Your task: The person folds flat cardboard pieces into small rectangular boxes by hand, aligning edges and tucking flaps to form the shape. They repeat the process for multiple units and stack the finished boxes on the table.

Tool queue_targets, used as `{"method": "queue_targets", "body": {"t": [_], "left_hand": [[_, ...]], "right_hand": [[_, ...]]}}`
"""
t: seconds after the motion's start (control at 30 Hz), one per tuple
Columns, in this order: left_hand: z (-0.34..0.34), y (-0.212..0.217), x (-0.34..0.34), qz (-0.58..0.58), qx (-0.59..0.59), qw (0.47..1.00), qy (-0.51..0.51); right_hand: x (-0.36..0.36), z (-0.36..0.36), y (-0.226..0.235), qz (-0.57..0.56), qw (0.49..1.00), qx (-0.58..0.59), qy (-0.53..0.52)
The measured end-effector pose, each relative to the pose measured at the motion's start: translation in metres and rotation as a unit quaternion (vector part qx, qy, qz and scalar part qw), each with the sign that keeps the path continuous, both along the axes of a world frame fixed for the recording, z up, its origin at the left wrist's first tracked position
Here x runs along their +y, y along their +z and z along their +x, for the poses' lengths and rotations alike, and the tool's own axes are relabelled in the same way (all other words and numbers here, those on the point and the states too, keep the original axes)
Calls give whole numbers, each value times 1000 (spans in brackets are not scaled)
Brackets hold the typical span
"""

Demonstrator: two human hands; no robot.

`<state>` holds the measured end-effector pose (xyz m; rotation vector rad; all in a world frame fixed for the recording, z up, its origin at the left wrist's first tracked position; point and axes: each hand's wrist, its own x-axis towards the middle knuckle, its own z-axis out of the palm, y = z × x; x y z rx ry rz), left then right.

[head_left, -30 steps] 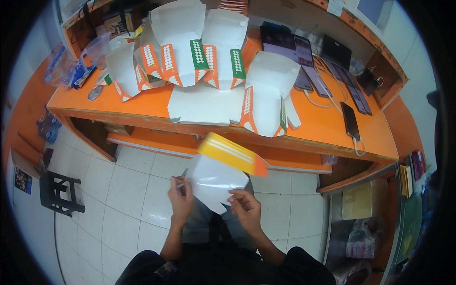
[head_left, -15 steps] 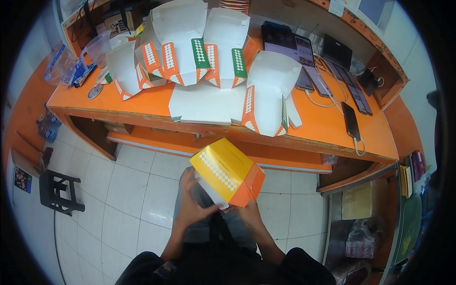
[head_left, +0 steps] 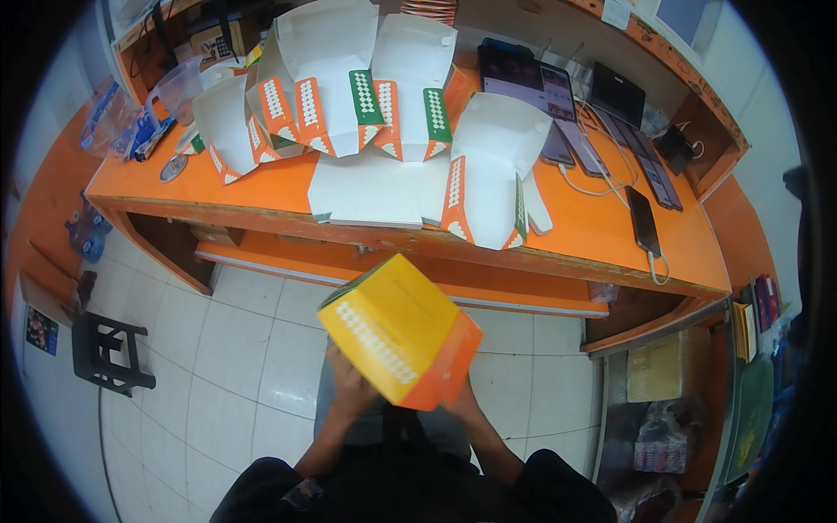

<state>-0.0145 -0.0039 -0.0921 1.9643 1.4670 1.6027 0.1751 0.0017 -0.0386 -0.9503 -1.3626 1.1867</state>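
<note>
Both hands are up under a folded carton [head_left: 399,331], yellow on its broad top face with a band of white dots along one edge and an orange end panel facing the lower right. It sits in the air over the person's lap, in front of the desk's near edge and above the white tiled floor [head_left: 235,349], touching nothing but the hands. The left hand [head_left: 353,388] cups the lower left of the box, fingers curled up against its underside. The right hand [head_left: 460,403] presses in beneath the orange end; only a sliver shows, so I can't say how its fingers are spread, though it looks to be bearing on the carton.

Up on the orange desk [head_left: 602,235], a row of half-folded cartons [head_left: 349,96] stands open toward the far edge, white insides showing, and one flat white blank [head_left: 375,192] lies close to the near edge at the middle. Phones and a tablet [head_left: 523,83] trail cables toward the right corner. A black stool [head_left: 109,349] stands on the tiles by the left end.

The risks as I judge them: the box is carried from below only, so a slip would tip it off onto the floor. Squeeze too hard at that orange end and the thin card could buckle or a tucked flap pop loose. And the blank near the desk's front edge could be knocked off by a careless reach.
</note>
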Motion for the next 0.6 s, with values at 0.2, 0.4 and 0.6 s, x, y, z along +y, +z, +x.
{"method": "queue_targets", "body": {"t": [0.2, 0.4, 0.6], "left_hand": [[2, -39, -20, -181, -79, 979, -48], [14, -33, -28, -228, -114, 965, -68], [21, -26, -28, -241, -133, 958, -75]], "right_hand": [[10, -3, 12, -136, 987, 70, 43], [16, -10, 4, -96, 990, 104, 10], [19, -13, 2, -78, 995, 46, -32]]}}
